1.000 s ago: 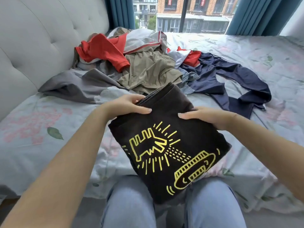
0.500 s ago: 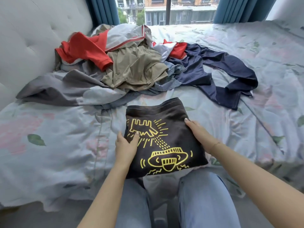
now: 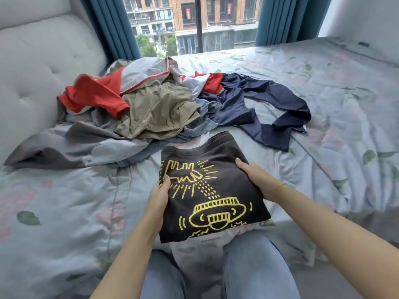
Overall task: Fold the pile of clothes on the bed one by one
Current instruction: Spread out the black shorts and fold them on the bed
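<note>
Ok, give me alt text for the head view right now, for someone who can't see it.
Two hands hold a folded black T-shirt with a yellow print by its side edges at the near edge of a floral bed, left hand and right hand. Behind it lies an unfolded pile of clothes.

Unfolded clothes pile blocks ahead; bare bedspread lies open rightward.

A home bedroom is indicated by the floral-sheeted bed, tufted headboard and curtained window beyond the hands.
</note>
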